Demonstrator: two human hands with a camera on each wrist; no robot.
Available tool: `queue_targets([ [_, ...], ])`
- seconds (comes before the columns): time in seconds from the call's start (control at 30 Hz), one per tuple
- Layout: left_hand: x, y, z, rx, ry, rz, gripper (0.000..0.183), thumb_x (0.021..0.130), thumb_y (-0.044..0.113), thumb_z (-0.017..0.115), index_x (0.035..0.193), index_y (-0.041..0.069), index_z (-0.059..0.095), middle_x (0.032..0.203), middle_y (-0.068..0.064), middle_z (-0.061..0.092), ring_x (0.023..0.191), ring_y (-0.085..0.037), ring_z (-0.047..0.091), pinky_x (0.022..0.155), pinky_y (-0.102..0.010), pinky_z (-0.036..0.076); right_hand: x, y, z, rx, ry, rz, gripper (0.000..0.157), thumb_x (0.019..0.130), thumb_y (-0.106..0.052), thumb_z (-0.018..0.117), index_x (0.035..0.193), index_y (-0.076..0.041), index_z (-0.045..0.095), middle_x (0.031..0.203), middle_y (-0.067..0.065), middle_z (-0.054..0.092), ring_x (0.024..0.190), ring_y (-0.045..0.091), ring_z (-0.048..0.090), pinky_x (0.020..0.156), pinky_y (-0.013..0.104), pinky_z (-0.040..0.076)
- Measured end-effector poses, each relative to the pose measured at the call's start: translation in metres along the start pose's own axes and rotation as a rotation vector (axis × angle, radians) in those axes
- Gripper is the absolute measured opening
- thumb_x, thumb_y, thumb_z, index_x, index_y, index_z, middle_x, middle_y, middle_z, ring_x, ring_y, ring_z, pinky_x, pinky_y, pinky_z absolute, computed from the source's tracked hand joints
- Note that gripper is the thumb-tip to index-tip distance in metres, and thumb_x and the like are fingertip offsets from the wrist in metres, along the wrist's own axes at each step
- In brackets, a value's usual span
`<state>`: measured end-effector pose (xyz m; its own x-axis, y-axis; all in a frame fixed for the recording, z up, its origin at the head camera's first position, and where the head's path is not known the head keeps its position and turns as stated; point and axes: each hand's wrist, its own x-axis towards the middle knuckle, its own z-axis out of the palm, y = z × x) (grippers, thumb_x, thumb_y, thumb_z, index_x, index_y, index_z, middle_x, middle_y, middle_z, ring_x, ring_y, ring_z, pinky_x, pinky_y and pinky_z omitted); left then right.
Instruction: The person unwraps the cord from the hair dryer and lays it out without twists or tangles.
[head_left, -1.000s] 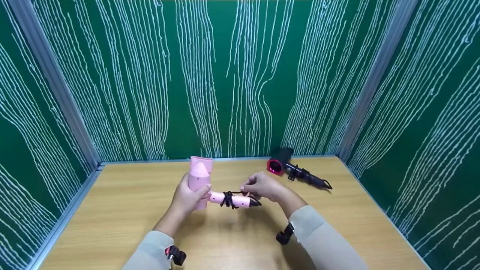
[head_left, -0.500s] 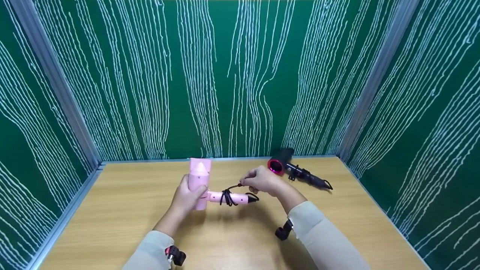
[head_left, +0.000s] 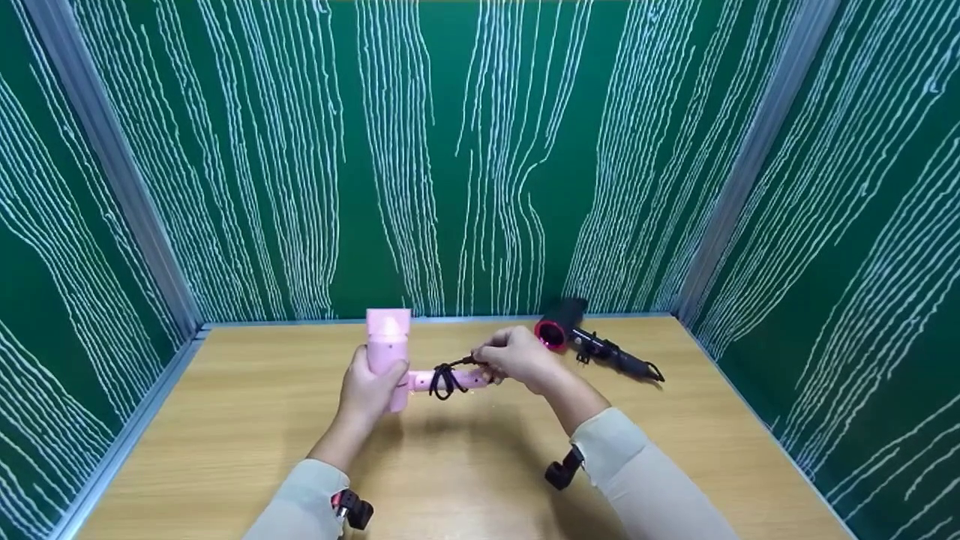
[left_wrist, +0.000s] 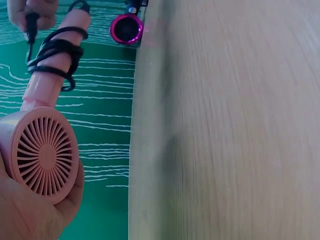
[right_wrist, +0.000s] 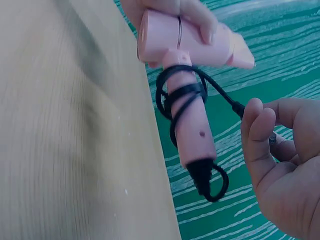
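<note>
Lower centre, between the tabletop side edges, our left hand gripped the pink hairdryer; our right hand pinched its cord.

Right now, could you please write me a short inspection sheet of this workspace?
Surface: wood-grain table
Job's things: pink hair dryer, held above the table
Clutter: black hair dryer, lying toward the table's back right
Grippers: left hand grips the pink hair dryer; right hand pinches the black cable's end
Cables: black cable, wound loosely around the pink hair dryer's handle
Surroundings: green panels with white lines, metal corner posts
</note>
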<state>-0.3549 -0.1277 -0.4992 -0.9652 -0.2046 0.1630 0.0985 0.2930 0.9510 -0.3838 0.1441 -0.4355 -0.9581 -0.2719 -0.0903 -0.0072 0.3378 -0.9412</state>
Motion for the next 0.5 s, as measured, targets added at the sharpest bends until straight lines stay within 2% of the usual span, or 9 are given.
queue_targets([
  [0.2,0.000,0.002,-0.002,-0.021,0.026,0.010,0.067,0.092,0.041,0.078,0.141,0.006,0.048,0.122,-0.018,0.068,0.105,-0.033,0.070,0.086,-0.048,0.063,-0.011,-0.003,0.012,0.029,-0.085,-0.078,0.014,0.098,-0.009,0.070,0.108,-0.001,0.075,0.095,0.018,0.077,0.066,0.015,0.071,0.057,0.024,0.057],
  [0.37,-0.001,0.003,-0.003,-0.037,0.045,0.032,0.077,0.087,0.058,0.082,0.138,0.009,0.050,0.119,-0.016,0.069,0.105,-0.032,0.070,0.089,-0.048,0.063,-0.017,0.003,0.018,0.022,-0.134,-0.104,0.012,0.096,-0.009,0.073,0.106,-0.003,0.073,0.087,0.010,0.075,0.065,0.015,0.071,0.056,0.025,0.058],
  [0.5,0.000,0.004,-0.005,-0.030,0.077,0.060,0.076,0.087,0.056,0.083,0.138,0.010,0.051,0.118,-0.015,0.070,0.105,-0.032,0.070,0.091,-0.051,0.061,-0.019,0.010,0.018,0.001,-0.153,-0.126,0.011,0.097,-0.011,0.074,0.106,-0.005,0.073,0.086,0.008,0.074,0.066,0.016,0.071,0.056,0.025,0.058],
])
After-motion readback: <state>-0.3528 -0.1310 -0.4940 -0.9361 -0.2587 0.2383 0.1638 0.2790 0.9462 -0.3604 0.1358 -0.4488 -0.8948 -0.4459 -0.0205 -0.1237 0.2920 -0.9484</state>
